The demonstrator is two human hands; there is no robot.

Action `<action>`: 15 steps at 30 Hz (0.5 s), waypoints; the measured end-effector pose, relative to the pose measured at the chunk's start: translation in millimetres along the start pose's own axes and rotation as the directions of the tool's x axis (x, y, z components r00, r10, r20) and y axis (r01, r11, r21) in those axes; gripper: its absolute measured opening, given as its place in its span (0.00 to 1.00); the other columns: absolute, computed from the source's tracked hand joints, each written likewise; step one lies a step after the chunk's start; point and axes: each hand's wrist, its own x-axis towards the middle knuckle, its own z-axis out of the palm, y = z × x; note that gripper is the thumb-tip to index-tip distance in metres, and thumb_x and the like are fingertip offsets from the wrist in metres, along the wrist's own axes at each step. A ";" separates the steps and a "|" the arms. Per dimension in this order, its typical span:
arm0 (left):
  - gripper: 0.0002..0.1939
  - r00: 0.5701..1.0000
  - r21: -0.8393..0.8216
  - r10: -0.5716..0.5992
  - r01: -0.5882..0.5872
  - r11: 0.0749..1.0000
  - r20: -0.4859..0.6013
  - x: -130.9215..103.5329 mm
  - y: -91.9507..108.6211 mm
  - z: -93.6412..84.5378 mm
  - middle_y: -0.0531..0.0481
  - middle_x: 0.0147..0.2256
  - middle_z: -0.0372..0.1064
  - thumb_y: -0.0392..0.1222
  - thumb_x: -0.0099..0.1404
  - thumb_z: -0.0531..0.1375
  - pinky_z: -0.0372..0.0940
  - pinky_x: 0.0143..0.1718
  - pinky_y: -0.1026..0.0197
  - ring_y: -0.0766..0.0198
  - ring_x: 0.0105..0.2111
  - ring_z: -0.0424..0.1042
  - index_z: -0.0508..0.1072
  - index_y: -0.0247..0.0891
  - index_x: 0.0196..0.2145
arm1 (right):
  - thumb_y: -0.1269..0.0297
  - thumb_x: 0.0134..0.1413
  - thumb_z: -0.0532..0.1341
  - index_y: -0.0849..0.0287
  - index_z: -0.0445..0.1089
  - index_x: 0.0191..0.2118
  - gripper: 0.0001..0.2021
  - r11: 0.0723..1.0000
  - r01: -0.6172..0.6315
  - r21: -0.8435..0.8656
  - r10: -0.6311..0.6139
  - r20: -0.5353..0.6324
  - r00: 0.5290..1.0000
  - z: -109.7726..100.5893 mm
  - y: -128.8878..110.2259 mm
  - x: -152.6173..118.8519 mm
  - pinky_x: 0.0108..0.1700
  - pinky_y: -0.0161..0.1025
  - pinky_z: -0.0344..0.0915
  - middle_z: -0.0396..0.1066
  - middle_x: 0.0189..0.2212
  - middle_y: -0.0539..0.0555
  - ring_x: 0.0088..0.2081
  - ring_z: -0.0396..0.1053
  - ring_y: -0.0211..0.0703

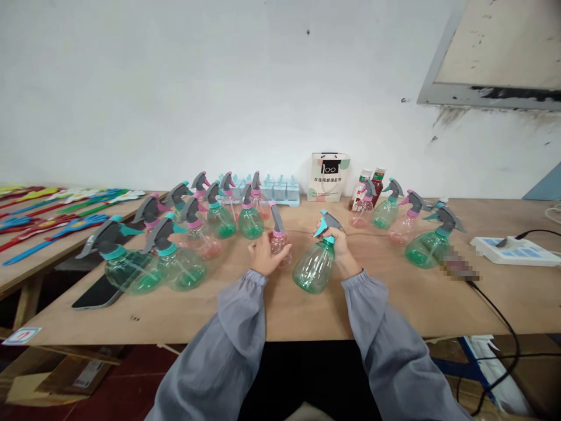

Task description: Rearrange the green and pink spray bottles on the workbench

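Note:
In front of me, my left hand (265, 256) is closed around a small clear pink spray bottle (285, 257) with a grey and pink trigger head. The fingers lie behind its body and the thumb in front. My right hand (345, 252) grips a clear green spray bottle (313, 269) at its neck, below the grey and turquoise trigger head. This green bottle tilts slightly, and its round body hangs over or rests on the table; I cannot tell which. Several green spray bottles (182, 268) and pink ones (202, 241) stand to the left.
On the right stand more spray bottles (427, 248), a white power strip (515, 251) and a black cable (497, 304). A phone (94, 295) lies under the left bottles. Behind are a paper bag (328, 190), red sauce bottles (378, 178) and light-blue moulds (287, 192). Colourful hand-shaped sticks (56, 228) lie left.

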 end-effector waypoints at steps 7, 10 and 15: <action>0.27 0.999 0.008 -0.021 0.021 1.000 0.026 0.5 2.3 -2.0 0.40 0.49 0.75 0.53 0.60 0.65 0.55 0.55 0.46 0.46 0.54 0.72 0.64 0.39 0.51 | 0.66 0.28 0.59 0.53 0.72 0.30 0.14 0.997 -0.057 0.048 0.055 0.045 0.997 5.0 -0.7 0.3 0.35 0.39 0.67 0.75 0.26 0.49 0.34 0.73 0.46; 0.27 0.999 0.001 -0.018 0.018 1.000 0.026 0.6 2.3 -1.8 0.41 0.50 0.75 0.53 0.59 0.66 0.56 0.55 0.47 0.46 0.55 0.71 0.64 0.40 0.51 | 0.64 0.28 0.58 0.54 0.72 0.26 0.11 0.999 -0.041 -0.005 0.041 0.077 0.996 3.7 -2.6 0.3 0.36 0.40 0.67 0.74 0.23 0.49 0.31 0.72 0.45; 0.27 0.999 -0.016 -0.014 0.014 1.000 0.030 0.8 1.8 -1.7 0.40 0.51 0.74 0.52 0.59 0.66 0.55 0.56 0.46 0.46 0.55 0.71 0.64 0.39 0.51 | 0.62 0.31 0.59 0.55 0.71 0.22 0.07 0.991 0.002 -0.136 0.018 0.146 0.989 -0.5 -7.0 -2.1 0.39 0.42 0.69 0.75 0.25 0.51 0.31 0.73 0.45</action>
